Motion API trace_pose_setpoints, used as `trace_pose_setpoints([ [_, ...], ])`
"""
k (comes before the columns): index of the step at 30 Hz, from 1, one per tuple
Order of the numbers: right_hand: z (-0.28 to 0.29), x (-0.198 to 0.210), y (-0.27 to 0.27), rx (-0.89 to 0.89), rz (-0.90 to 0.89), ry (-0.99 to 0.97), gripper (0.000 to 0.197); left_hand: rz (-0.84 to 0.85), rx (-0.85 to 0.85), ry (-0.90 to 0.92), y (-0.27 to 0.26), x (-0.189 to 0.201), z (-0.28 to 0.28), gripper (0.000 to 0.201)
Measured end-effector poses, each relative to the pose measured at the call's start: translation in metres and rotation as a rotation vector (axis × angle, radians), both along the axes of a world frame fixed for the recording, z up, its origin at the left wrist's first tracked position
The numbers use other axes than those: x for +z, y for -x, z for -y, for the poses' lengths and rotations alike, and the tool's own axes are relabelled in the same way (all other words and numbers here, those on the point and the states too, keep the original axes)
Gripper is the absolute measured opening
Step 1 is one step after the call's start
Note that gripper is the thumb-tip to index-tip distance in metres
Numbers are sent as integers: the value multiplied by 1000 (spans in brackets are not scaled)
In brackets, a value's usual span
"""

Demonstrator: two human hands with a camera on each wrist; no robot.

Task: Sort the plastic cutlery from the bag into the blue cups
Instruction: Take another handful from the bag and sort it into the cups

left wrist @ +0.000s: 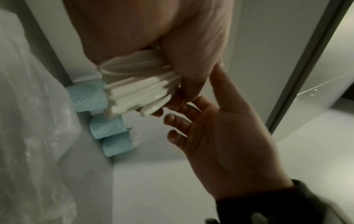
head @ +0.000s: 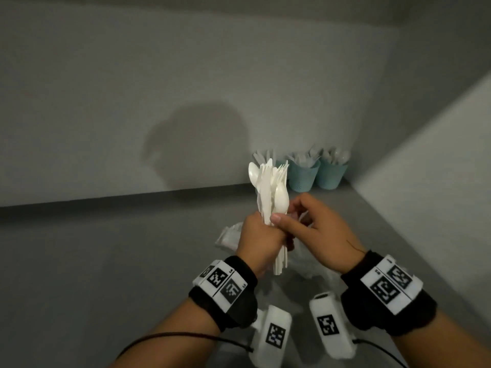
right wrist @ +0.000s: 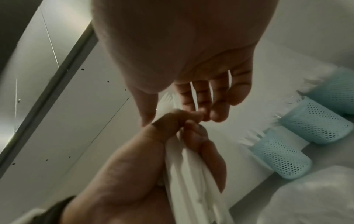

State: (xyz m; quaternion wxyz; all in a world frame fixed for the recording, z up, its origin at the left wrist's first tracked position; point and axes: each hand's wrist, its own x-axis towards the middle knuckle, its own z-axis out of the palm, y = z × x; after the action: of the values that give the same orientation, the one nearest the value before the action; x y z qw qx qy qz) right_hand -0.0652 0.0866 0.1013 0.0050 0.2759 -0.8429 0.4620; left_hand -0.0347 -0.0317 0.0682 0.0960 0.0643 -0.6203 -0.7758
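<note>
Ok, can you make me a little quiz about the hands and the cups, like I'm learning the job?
1. True or false: the left hand grips the bundle of cutlery, with the spoon bowls and fork prongs pointing up.
2. How many blue cups stand together in the corner?
3. Pick one. The blue cups are: A) empty, B) already holding some white cutlery, C) lying tipped over.

Key: 1 true; 2 three; 3 B.
</note>
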Motion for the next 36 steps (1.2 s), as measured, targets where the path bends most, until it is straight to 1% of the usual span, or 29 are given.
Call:
trace_pose_setpoints([
  [3,0,-4,-1,-84,3,57,29,-16,19,24,-6,-2,-8,18],
  [5,-5,-7,0,-65,74,107,25,-28,-2,3,-10,-5,-8,22],
  [8,-11,-7,-4,8,201,202,20,-80,-122,-22,-15,-11,-5,23],
  [11,-16,-7,-8,29,277,279,23,-108,-230,-55,-20,-17,-2,26],
  [13,-17,-8,-10,31,308,288,24,-105,-274,-108,-23,-19,-2,26],
  [15,-18,-12,-10,22,317,247,21,-82,-275,-180,-24,-21,-3,31],
  [17,-18,-16,-10,15,325,254,22,-59,-243,-212,-24,-23,-5,40],
  [21,-12,-20,-15,10,282,240,30,-47,-192,-239,-22,-23,-10,34],
  [25,-6,-24,-12,-61,235,227,28,-58,-183,-224,-20,-23,-8,31],
  [27,-8,-22,-4,-105,228,264,29,-52,-166,-194,-15,-24,-7,23],
  [28,-10,-20,1,-123,237,283,30,-41,-149,-196,-11,-25,-7,24],
  [30,-16,-11,15,-138,296,330,32,-9,-112,-190,-1,-25,-6,33],
  [31,-20,-6,24,-142,344,371,32,6,-93,-178,5,-24,-5,32],
  [33,-31,9,52,-167,437,493,32,33,-74,-158,18,-22,-3,21],
  [34,-38,16,70,-189,456,544,31,48,-70,-158,26,-21,-1,15],
  [35,-47,23,90,-217,454,562,28,58,-69,-163,33,-19,0,11],
  [36,-55,28,113,-248,435,532,23,64,-71,-164,40,-16,2,10],
])
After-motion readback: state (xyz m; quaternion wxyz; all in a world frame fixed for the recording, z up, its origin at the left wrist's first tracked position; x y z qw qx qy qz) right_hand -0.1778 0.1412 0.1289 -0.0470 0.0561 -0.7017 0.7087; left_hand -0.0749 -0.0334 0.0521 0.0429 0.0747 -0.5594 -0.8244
